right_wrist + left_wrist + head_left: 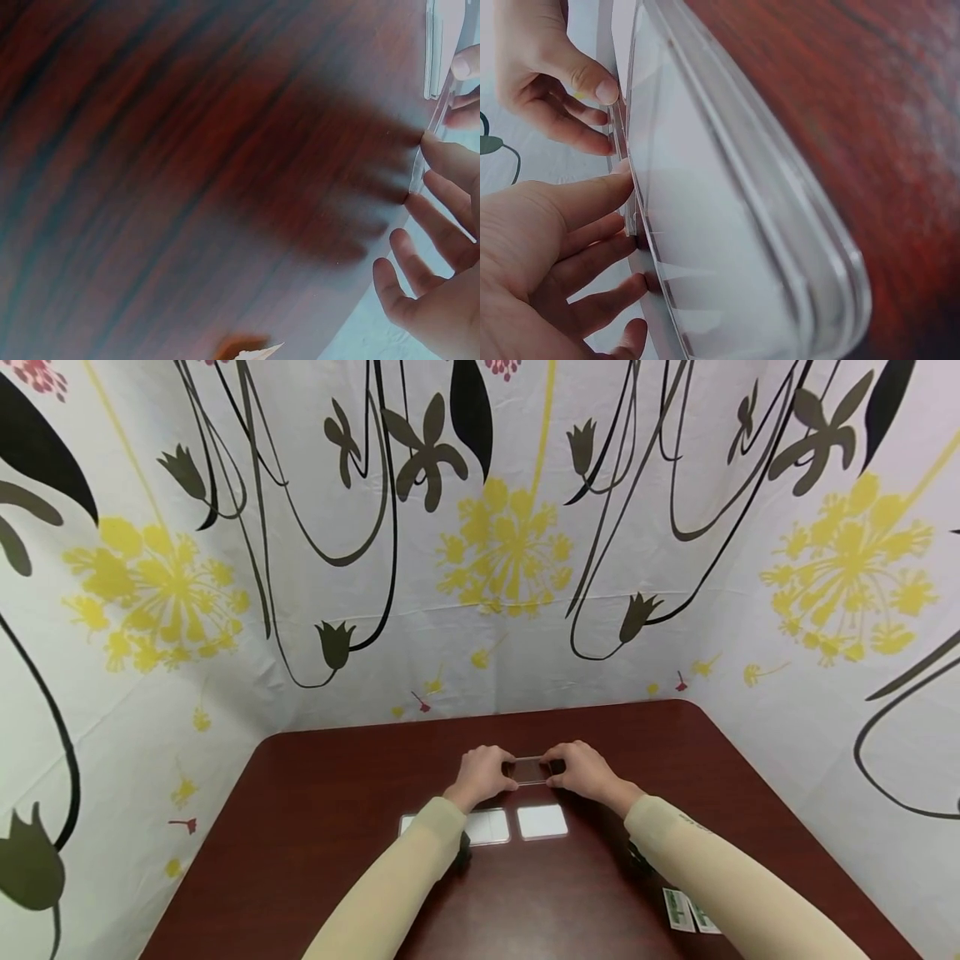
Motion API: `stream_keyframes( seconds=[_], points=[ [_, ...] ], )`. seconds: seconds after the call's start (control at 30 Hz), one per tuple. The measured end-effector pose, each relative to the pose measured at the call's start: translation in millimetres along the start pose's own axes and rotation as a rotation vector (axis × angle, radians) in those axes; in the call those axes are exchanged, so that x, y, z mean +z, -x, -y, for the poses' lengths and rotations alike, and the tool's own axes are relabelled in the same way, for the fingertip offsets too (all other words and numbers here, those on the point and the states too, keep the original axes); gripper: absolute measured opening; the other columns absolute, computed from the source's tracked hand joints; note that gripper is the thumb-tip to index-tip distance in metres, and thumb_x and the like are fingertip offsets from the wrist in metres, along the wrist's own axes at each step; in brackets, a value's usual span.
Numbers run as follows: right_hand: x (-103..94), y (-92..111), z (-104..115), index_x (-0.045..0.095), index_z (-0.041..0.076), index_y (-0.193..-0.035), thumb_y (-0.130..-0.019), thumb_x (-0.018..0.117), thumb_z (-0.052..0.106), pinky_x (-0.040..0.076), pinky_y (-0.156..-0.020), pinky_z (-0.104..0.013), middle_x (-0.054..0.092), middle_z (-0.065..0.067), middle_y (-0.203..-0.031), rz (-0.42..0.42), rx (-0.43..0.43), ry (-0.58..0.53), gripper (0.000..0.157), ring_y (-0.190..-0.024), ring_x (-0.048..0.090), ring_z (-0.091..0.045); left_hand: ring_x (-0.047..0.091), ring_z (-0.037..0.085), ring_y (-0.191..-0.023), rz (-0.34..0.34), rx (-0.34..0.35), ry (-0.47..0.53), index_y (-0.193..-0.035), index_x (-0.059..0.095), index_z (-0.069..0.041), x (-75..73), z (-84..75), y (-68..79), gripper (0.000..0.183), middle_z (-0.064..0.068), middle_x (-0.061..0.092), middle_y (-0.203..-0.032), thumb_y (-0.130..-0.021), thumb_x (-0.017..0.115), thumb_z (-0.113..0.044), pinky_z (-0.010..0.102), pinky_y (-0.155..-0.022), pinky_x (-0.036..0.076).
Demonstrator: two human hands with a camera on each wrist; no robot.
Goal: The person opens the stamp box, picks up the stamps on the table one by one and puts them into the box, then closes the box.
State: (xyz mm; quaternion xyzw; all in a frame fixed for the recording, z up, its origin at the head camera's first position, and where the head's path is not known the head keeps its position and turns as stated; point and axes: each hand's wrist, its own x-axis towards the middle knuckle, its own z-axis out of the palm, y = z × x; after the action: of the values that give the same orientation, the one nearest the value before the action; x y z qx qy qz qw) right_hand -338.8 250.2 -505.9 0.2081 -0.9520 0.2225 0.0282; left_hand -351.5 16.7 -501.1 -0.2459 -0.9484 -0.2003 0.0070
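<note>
Fabric-screened table booth; home or office cannot be determined.
Creased white curtain fabric (420, 568) hangs ahead of you and along both sides, printed with yellow flower heads (512, 556), olive tulips (335, 645) and trailing black stems (394, 527). Your table (322, 827) is reddish-brown and wood-grained, its far corners rounded. The print reads domestic; the three-sided screening reads makeshift booth.

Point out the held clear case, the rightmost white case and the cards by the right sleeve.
Clear case (531, 771): head view, centre of its face.
Rightmost white case (542, 822): head view, centre of its top.
Cards (678, 910): head view, face of the left one.
</note>
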Motion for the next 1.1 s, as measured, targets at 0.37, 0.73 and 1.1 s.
stream_keyframes(
  seconds=[0.37, 0.73, 1.1],
  points=[
    [0.1, 0, -1, 0.074, 0.015, -0.121, -0.084, 0.084, 0.021, 0.051, -0.091, -0.048, 0.070, -0.002, -0.120, -0.006, 0.012, -0.012, 0.038, -0.113, 0.062, -0.027, 0.067, 0.024, -0.101, -0.017, 0.019, -0.066, -0.124, 0.074, -0.019, -0.8, 0.3, -0.8, 0.047, 0.000, 0.072, -0.116, -0.083, 0.084, -0.040, 0.047, -0.086, 0.052],
    [0.6, 1, 1, 0.075, 0.015, -0.118, -0.083, 0.085, 0.019, 0.054, -0.084, -0.046, 0.070, -0.002, -0.116, -0.012, 0.012, -0.022, 0.037, -0.107, 0.065, -0.026, 0.066, 0.022, -0.101, -0.003, 0.010, -0.070, -0.125, 0.073, -0.019, -0.6, -0.6, 0.4, 0.050, 0.000, 0.072, -0.116, -0.082, 0.085, -0.040, 0.048, -0.090, 0.049],
    [-5.0, -3, 7, 0.076, 0.017, -0.117, -0.087, 0.081, 0.027, 0.049, -0.089, -0.049, 0.070, 0.000, -0.117, -0.025, -0.034, 0.025, 0.032, -0.110, 0.057, -0.027, 0.063, 0.023, -0.111, 0.037, -0.006, 0.031, -0.137, 0.064, -0.014, -10.6, 1.0, 1.8, 0.063, 0.003, 0.066, -0.130, -0.082, 0.086, -0.034, 0.041, -0.092, 0.051]
  ],
)
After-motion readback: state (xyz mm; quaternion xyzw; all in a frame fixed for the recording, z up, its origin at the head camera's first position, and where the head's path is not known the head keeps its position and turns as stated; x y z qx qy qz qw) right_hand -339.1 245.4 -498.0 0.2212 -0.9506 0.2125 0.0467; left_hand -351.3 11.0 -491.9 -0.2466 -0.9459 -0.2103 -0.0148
